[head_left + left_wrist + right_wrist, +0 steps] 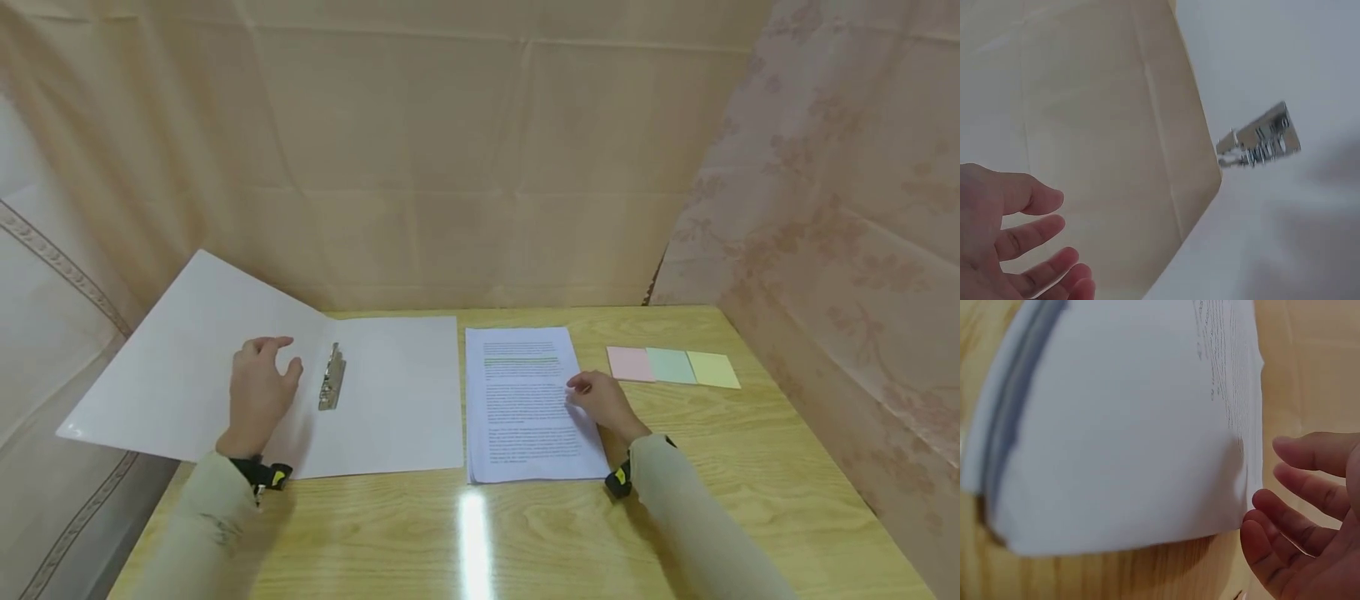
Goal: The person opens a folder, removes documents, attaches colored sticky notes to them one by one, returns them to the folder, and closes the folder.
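Observation:
A white folder point(397, 392) lies spread open on the left, its cover point(187, 358) tilted up at the far left. Its metal lever clip point(332, 379) sits near the spine and also shows in the left wrist view. Over the cover is my left hand point(258, 387), fingers loosely bent, holding nothing. To the right of the folder lies a stack of printed sheets point(525, 408) with green highlighted lines on top. My right hand point(603, 404) is at the stack's right edge, fingers relaxed and apart in the right wrist view. Whether its lower fingertips touch the paper I cannot tell.
Pink point(630, 364), green point(671, 366) and yellow sticky note pads point(712, 370) lie in a row right of the sheets. A beige cloth point(450, 167) hangs behind the wooden table point(375, 533), with patterned cloth at the right side.

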Tool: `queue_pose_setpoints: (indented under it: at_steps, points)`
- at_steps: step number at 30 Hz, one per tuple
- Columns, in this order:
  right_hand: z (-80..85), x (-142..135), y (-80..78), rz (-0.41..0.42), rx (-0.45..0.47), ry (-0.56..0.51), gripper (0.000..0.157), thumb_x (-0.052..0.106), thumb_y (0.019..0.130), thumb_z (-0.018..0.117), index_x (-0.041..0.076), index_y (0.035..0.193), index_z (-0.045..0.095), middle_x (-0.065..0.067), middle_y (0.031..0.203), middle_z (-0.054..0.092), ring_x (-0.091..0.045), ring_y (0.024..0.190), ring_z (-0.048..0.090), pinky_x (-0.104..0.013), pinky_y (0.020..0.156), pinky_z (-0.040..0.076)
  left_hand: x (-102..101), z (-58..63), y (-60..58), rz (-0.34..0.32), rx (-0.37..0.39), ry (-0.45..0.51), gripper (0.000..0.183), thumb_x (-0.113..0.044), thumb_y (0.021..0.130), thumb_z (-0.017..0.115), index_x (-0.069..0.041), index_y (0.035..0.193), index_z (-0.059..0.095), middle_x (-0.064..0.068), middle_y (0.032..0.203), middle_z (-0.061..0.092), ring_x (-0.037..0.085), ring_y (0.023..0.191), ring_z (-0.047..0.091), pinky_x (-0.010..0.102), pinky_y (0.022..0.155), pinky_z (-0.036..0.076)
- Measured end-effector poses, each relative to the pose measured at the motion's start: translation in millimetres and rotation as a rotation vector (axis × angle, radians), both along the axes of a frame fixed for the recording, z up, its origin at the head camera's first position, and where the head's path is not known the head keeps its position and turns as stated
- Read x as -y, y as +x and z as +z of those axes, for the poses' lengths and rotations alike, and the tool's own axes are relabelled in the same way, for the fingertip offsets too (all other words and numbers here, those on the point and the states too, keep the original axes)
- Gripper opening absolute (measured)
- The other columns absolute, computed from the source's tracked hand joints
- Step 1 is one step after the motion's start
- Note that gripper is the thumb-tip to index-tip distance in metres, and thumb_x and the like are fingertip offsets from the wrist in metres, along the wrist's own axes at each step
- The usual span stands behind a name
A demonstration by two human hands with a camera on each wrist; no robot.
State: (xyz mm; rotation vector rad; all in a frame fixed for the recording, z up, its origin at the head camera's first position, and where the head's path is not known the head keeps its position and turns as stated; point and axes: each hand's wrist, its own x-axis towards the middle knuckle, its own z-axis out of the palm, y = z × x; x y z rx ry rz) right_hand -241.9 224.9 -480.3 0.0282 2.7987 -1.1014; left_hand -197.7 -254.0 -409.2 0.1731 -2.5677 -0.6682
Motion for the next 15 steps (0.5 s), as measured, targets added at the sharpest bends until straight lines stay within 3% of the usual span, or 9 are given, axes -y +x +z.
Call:
queue_pose_setpoints:
  at_steps: [15]
  points:
    - [-4.7,6.7,-0.7,0.13,0.003,0.165,0.036,0.012,0.078,0.078,0.0,0.111,0.07,-0.017,0.11,0.055,-0.028,0.099,0.052,-0.045,0.09,0.043,-41.1,-11.7,-4.4,-0.166,0.07,-0.023,0.034,-0.014,0.093,0.06,0.003,0.123,0.061,0.029,0.12,0.056,0.044,0.106,0.053,0.054,0.084,0.048]
